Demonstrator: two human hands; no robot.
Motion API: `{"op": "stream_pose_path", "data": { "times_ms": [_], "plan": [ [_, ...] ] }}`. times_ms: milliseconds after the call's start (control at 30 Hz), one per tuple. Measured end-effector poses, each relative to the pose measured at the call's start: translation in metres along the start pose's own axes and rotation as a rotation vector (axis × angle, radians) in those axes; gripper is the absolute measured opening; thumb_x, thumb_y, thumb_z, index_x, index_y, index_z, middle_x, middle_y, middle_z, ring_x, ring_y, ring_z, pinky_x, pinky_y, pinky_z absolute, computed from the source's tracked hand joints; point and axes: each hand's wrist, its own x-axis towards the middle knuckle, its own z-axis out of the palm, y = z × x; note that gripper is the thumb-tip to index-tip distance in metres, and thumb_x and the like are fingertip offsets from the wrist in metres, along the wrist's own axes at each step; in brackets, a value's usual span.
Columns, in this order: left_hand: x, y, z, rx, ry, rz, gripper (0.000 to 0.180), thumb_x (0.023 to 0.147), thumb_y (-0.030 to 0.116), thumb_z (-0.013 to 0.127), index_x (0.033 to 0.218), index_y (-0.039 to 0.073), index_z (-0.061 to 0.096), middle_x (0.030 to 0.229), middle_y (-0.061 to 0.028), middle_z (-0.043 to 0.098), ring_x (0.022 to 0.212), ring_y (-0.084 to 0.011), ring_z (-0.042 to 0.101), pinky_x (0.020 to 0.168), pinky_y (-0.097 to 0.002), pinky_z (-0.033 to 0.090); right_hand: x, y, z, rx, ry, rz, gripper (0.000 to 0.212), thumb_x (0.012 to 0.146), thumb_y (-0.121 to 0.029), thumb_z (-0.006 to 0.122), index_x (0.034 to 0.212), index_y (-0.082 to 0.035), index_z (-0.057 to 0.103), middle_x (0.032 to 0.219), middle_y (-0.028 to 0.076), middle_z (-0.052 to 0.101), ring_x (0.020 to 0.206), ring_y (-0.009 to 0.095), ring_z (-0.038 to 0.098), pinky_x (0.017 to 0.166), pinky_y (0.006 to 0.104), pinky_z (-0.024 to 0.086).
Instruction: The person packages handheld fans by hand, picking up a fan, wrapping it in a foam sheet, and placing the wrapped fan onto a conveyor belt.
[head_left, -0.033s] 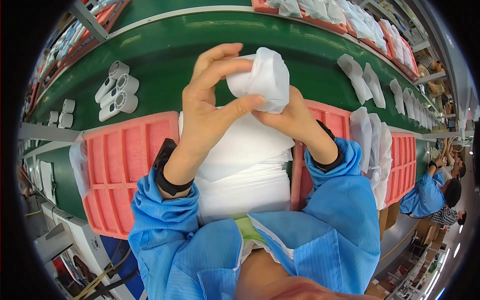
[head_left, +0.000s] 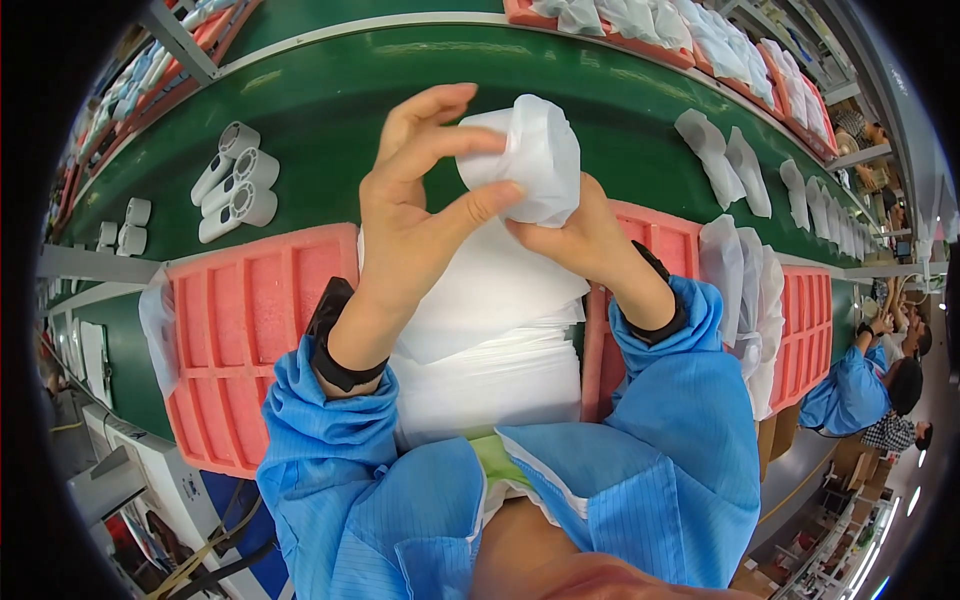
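Above the green table, in front of me, is a white round-ended part [head_left: 545, 160] covered in thin white wrapping. My right hand [head_left: 585, 230] grips it from the right and below, its fingers partly hidden behind the part. On its left side, my left hand [head_left: 425, 195] pinches the wrapping between thumb and index finger, the other fingers raised. Beneath the hands lies a thick stack of white sheets or flat sleeves [head_left: 490, 380]. To the left, several white plastic housings [head_left: 240, 185], hollow and tube-ended with handles, rest on the table.
Pink divided trays [head_left: 240, 340] flank the stack; the right one [head_left: 800, 340] has white sleeved pieces [head_left: 745, 300] beside it. Wrapped pieces [head_left: 710, 155] lie along the green table [head_left: 400, 65] at right. Filled trays [head_left: 680, 55] stand at the back. A co-worker in blue [head_left: 855, 390] is far right.
My left hand has shifted slightly left, and its raised fingers have moved a little. My right hand and the wrapped part stay almost in place.
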Motion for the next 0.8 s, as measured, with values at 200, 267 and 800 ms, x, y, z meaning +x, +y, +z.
{"op": "stream_pose_path", "data": {
  "times_ms": [200,267,800],
  "plan": [
    [-0.002,0.006,0.001,0.222,0.081,0.015,0.009,0.077,0.009,0.077,0.083,0.006,0.07,0.116,-0.007,0.054,0.094,-0.0143,0.057,0.085,-0.0264,0.044,-0.002,0.004,0.007,0.032,0.209,-0.035,0.043,0.073,-0.01,0.064,0.114,0.002,0.057,0.096,0.009,0.064,0.084,0.015,0.061,0.074,0.028,0.05],
    [0.0,0.005,-0.007,0.095,0.117,-0.166,0.01,0.08,0.011,0.075,0.087,0.007,0.069,0.107,-0.0051,0.058,0.088,-0.0115,0.055,0.077,-0.0244,0.042,-0.004,-0.008,0.001,0.284,0.072,0.097,0.046,0.071,-0.011,0.065,0.114,0.003,0.057,0.096,0.009,0.064,0.082,0.015,0.061,0.073,0.0272,0.049],
    [-0.026,-0.039,0.023,0.547,-0.198,-0.049,0.024,0.076,0.02,0.075,0.093,0.009,0.062,0.093,-0.0087,0.058,0.086,-0.0275,0.063,0.069,-0.0368,0.05,0.03,0.086,-0.123,-0.626,0.413,0.328,0.061,0.074,-0.016,0.069,0.126,0.008,0.048,0.114,0.023,0.062,0.107,0.034,0.059,0.092,0.0375,0.046]
  ]
}}
